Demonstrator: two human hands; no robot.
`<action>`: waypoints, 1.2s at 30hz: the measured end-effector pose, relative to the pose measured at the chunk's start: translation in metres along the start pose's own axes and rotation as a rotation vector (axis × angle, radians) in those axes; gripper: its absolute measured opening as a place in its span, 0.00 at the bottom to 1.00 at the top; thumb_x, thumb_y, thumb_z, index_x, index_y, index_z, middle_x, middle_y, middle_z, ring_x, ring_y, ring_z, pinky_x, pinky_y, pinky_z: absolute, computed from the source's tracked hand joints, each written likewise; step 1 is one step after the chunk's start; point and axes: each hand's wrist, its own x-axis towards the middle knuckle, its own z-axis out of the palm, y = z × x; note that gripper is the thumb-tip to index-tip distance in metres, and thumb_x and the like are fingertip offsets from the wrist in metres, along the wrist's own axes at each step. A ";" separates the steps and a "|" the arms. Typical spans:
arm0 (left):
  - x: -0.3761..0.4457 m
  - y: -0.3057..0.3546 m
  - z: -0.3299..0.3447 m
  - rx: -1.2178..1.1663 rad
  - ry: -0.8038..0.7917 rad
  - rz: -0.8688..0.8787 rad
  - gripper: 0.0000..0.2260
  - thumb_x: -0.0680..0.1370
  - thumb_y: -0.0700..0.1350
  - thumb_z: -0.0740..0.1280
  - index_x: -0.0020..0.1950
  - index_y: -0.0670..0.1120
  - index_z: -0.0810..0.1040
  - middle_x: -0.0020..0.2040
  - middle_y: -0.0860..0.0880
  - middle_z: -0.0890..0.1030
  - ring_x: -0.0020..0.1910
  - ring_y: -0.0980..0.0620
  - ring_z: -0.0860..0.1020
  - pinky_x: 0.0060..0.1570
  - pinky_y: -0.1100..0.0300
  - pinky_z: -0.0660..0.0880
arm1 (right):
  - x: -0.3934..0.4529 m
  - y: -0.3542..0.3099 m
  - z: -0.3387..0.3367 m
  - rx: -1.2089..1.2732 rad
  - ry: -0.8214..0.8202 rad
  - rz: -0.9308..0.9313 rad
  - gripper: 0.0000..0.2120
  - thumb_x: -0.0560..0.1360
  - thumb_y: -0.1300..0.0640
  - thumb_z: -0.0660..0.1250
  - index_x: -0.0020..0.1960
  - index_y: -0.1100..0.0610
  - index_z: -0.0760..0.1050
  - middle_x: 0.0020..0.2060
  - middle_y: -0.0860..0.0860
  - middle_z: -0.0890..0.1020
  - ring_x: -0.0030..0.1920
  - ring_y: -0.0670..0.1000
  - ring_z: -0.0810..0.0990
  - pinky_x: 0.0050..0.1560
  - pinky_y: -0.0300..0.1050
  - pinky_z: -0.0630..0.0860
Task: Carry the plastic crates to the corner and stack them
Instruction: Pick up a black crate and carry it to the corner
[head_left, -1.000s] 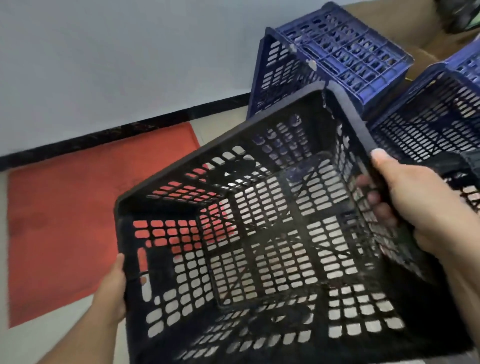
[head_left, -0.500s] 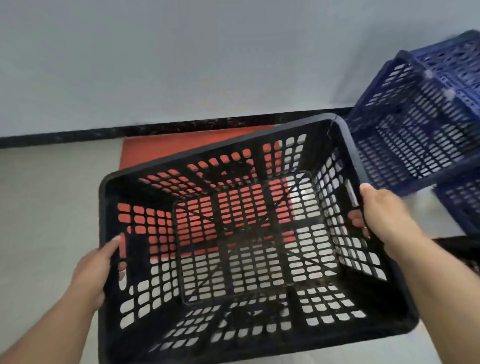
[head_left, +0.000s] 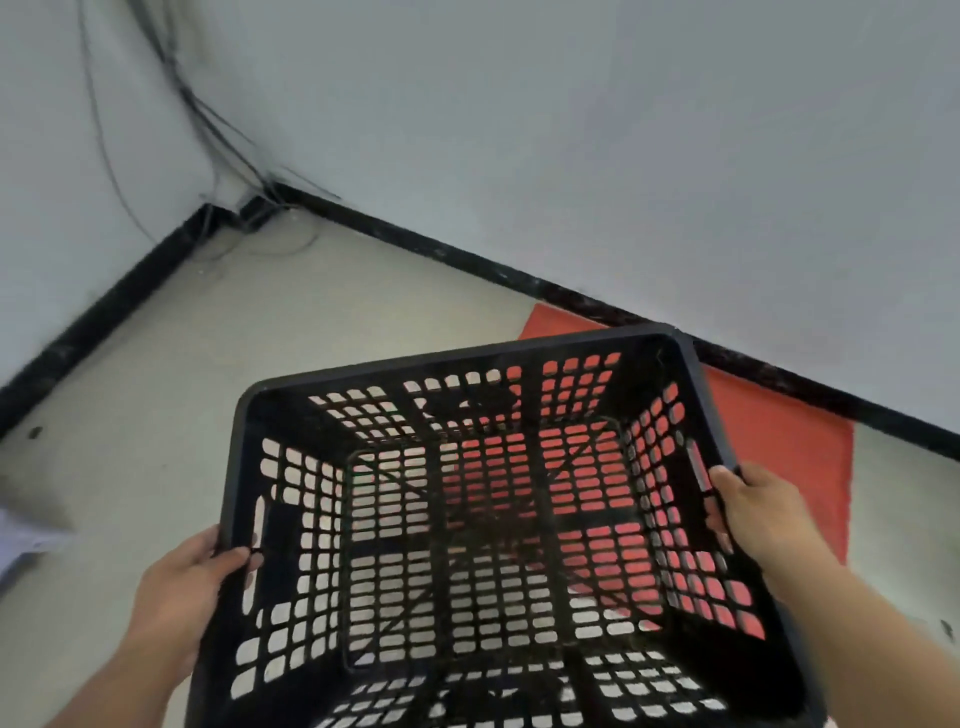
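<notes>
I hold an empty black plastic crate (head_left: 467, 358) with slotted walls and floor, mouth up, in the air in front of me. My left hand (head_left: 182, 587) grips its left wall at the handle slot. My right hand (head_left: 763, 514) grips the right wall at the other handle slot. The floor shows through the slots. The room corner (head_left: 228, 208), where two white walls and a black skirting meet, lies ahead to the upper left. No other crate is in view.
A red mat (head_left: 779, 441) lies on the pale floor under and right of the crate, against the skirting. Thin black cables (head_left: 208, 119) run down the wall into the corner. A pale object (head_left: 21, 540) sits at the left edge.
The view has swung left with the black crate in both hands. The blue crates have left the frame on the right and the room corner has come into view.
</notes>
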 end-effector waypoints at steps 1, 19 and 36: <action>0.009 0.003 -0.015 -0.012 0.035 -0.002 0.12 0.76 0.32 0.63 0.55 0.43 0.79 0.44 0.44 0.82 0.41 0.47 0.79 0.46 0.54 0.74 | 0.000 -0.021 0.020 -0.025 -0.007 -0.030 0.10 0.77 0.59 0.60 0.42 0.64 0.74 0.39 0.65 0.80 0.37 0.62 0.77 0.42 0.58 0.75; 0.153 -0.016 -0.118 -0.235 0.612 -0.185 0.10 0.79 0.39 0.62 0.58 0.46 0.79 0.43 0.46 0.81 0.41 0.47 0.79 0.50 0.50 0.76 | 0.044 -0.269 0.335 -0.387 -0.305 -0.589 0.12 0.78 0.57 0.59 0.58 0.60 0.75 0.48 0.62 0.80 0.41 0.58 0.78 0.38 0.45 0.72; 0.243 -0.076 -0.105 -0.357 0.711 -0.305 0.14 0.81 0.42 0.59 0.65 0.47 0.74 0.41 0.50 0.78 0.40 0.54 0.77 0.49 0.54 0.74 | 0.087 -0.313 0.499 -0.555 -0.453 -0.876 0.18 0.77 0.61 0.55 0.64 0.57 0.73 0.53 0.61 0.80 0.52 0.61 0.79 0.48 0.47 0.73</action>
